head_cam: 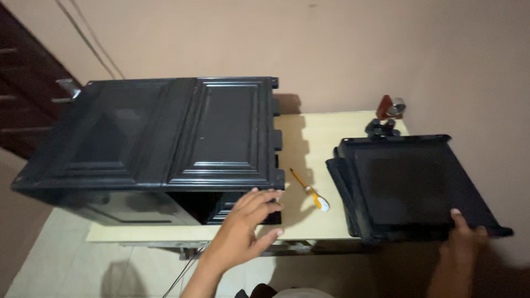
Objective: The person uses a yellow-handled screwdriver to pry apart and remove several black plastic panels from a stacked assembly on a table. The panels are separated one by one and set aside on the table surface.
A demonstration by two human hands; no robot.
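While the head camera looks down on a pale wooden table set against a pinkish wall, the largest thing in view is a black plastic cabinet, lying across the table's nine o'clock side and overhanging its edge, with its moulded panel faces turned up. Next in size is a stack of flat black panels at three o'clock, also jutting past the table's near edge.

The left hand, at about six o'clock, has its fingers spread fairly wide, and the fingertips rest on the cabinet's near right corner, by a dark opening in its front. The right hand, at about four o'clock, grips the near edge of the top panel, thumb on top, the other fingers hidden beneath.

Between the cabinet and the panels, near the centre, a small screwdriver with a yellow shaft and white handle lies on the bare tabletop, apart from both hands. At one o'clock, by the wall, sit a few small dark fittings and a reddish object with a metal cap; what they are I cannot tell.
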